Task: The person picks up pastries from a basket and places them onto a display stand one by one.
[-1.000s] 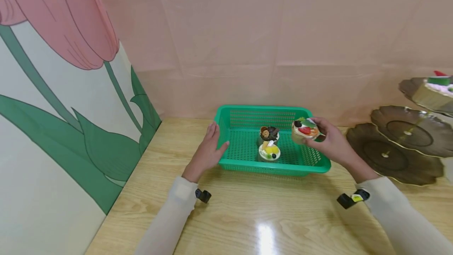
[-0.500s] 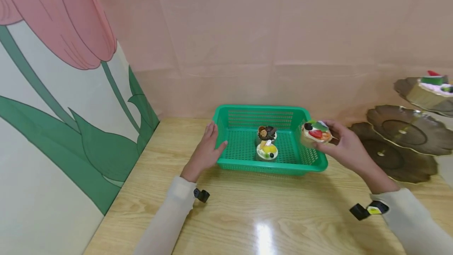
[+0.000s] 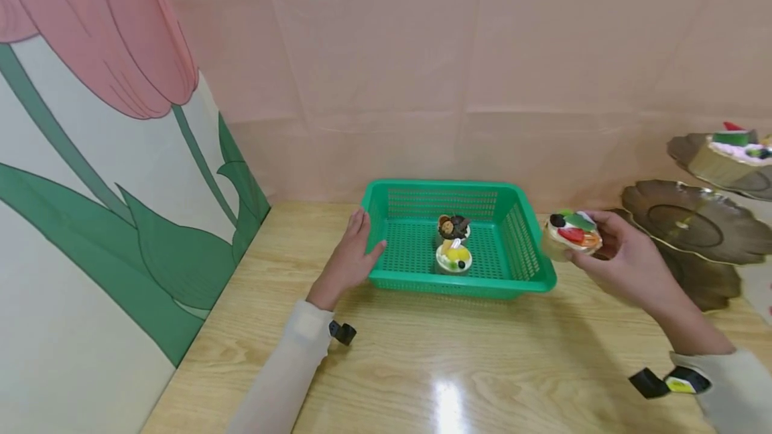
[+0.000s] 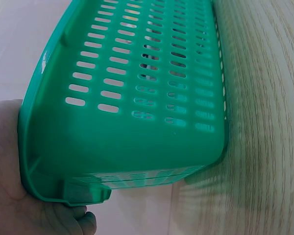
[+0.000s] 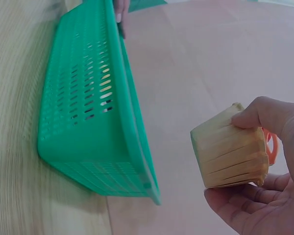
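My right hand [image 3: 630, 263] grips a fruit-topped cupcake [image 3: 569, 236] in a tan paper cup, held in the air just past the right end of the green plastic basket [image 3: 464, 284]. In the right wrist view the pleated side of the cupcake [image 5: 230, 149] shows between thumb and fingers. My left hand [image 3: 346, 256] rests on the basket's left rim, its fingers straight and the thumb spread over the inside. Two cupcakes stand in the basket: one with chocolate topping [image 3: 455, 228], and in front of it one with yellow fruit [image 3: 454, 258].
A tiered brown stand [image 3: 693, 220] with scalloped plates is at the right; its upper plate bears another fruit-topped cake [image 3: 732, 156]. Behind the wooden table [image 3: 386, 353] hangs a pink cloth [image 3: 374, 86]. A panel with painted tulips [image 3: 120, 233] borders the left.
My right hand has carried the fruit-topped cupcake rightward, from over the basket to beyond its right rim. The left hand has stayed at the basket's left rim.
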The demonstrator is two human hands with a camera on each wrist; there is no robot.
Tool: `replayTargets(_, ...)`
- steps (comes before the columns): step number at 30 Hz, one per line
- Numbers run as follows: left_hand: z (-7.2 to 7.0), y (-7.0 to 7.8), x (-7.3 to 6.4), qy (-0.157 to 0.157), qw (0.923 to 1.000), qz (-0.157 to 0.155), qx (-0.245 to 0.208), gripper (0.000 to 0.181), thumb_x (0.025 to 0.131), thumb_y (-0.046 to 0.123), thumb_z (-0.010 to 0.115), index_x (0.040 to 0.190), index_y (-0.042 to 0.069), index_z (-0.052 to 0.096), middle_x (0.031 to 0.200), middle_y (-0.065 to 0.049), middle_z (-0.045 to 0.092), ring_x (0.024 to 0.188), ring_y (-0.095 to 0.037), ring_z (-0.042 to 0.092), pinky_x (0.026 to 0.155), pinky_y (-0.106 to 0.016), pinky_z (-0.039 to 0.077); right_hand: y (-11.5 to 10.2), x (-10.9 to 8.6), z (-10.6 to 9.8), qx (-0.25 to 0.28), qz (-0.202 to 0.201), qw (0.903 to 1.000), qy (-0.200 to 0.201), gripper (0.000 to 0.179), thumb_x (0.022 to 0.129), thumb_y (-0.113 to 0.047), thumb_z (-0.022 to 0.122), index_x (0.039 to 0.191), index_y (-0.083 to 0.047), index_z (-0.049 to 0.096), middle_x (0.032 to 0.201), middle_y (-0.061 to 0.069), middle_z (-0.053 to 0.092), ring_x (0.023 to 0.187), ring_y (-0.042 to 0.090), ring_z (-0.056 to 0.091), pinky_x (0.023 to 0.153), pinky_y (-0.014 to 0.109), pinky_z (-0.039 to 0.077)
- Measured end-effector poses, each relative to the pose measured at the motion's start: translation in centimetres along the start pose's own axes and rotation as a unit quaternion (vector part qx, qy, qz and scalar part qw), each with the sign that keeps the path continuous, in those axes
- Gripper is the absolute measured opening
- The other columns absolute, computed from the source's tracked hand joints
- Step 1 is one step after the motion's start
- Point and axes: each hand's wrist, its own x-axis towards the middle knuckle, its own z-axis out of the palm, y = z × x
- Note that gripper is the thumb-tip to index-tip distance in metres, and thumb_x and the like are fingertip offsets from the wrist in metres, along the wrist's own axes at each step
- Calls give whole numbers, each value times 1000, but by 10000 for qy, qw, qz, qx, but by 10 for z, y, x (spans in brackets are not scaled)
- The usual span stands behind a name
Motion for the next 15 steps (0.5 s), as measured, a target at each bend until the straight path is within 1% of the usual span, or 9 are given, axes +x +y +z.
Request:
replayTargets(3,-1,0,0,22,10000,-16,1,78,108,44,46,161,-1,10,170,-14,0,155,-19,-9,124,-43,11,-4,-5,-9,47,73,10000,22,61,83,0,82,136,3,51,107,-21,59,88,-13,61,67,10,51)
replayTargets(9,0,-1,1,32,10000,-3,41,78,108,43,46,161,-2,11,170,-15,0,155,-20,-8,123,-44,12,-5,-15,-24,-144,363,9992,118,64,84,-6,84,136,3,49,106,-25,57,89,-18,57,66,8,50)
replayTargets(12,1,-2,0,25,10000,8,50,78,108,42,46,161,-3,11,170,-15,0,155,-20,-8,123,-44,13,-5,-18,-30,-110,378,9991,174,65,84,-4,83,137,5,47,106,-27,57,89,-18,57,66,9,50)
replayTargets(15,0,-1,0,14,10000,13,24,78,108,42,46,161,-3,11,170,-14,0,155,-20,-8,123,-44,14,-7,-21,-36,-83,364,9990,254,63,84,-2,82,136,5,47,105,-29,57,88,-18,57,65,8,50)
